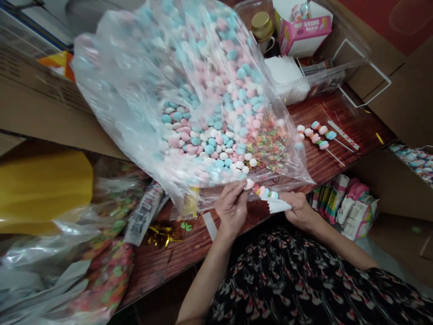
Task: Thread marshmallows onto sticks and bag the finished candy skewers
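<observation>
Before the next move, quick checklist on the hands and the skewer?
1. Left hand pinching pink candy at the skewer's end: ok.
2. Right hand holding white sticks: ok.
3. Colored candies in a row between the hands: ok.
4. Clear plastic bag of pastel candies right behind the hands: ok.
5. Other candy skewers lying on the wooden table, away from the hands: ok.
6. Stick passing fully through the pink candy: cannot tell, fingers hide it.
</observation>
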The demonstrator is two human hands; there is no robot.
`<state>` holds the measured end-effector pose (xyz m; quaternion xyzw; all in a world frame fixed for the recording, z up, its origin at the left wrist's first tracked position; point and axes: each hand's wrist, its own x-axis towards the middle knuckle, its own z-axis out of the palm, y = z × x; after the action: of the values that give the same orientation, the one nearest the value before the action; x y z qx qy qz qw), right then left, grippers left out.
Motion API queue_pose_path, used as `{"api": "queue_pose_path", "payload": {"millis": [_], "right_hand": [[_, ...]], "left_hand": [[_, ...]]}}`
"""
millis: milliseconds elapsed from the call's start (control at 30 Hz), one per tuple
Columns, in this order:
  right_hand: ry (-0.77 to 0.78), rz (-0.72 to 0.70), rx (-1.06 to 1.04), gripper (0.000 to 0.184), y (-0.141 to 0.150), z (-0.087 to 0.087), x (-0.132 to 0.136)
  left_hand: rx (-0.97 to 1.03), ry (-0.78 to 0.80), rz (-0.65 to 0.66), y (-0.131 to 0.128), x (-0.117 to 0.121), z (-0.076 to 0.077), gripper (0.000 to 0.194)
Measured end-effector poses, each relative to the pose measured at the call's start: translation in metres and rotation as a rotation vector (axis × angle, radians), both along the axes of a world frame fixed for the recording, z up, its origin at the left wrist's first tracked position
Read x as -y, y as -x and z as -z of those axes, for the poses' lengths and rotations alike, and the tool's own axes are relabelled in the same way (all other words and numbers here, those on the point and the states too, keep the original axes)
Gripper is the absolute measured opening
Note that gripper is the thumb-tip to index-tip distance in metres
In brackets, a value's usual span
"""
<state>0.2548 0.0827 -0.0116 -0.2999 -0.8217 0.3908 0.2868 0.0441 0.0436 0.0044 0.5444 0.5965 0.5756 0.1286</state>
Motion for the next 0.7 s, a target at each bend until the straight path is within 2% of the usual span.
{"api": "queue_pose_path", "payload": {"millis": [167, 267, 400, 533, 700], "right_hand": [[0.072, 0.023, -0.081, 0.025, 0.014, -0.001, 0.009], [0.099, 0.040, -0.107, 0.023, 0.019, -0.002, 0.008], [0.047, 0.085, -0.098, 0.023, 0.018, -0.009, -0.001], [0.044, 0.131, -0.058, 0.020, 0.020, -0.014, -0.006], [0.184, 0.142, -0.102, 0.023, 0.028, -0.010, 0.001]], "left_hand": [[-0.028, -0.038, 0.027, -0.001, 0.000, -0.004, 0.032], [0.046, -0.025, 0.054, 0.001, -0.002, -0.010, 0.031], [0.177, 0.031, 0.129, 0.005, -0.006, -0.015, 0.034], [0.205, 0.050, 0.104, -0.002, -0.009, -0.013, 0.027], [0.216, 0.032, 0.074, -0.017, -0.006, -0.008, 0.027]]}}
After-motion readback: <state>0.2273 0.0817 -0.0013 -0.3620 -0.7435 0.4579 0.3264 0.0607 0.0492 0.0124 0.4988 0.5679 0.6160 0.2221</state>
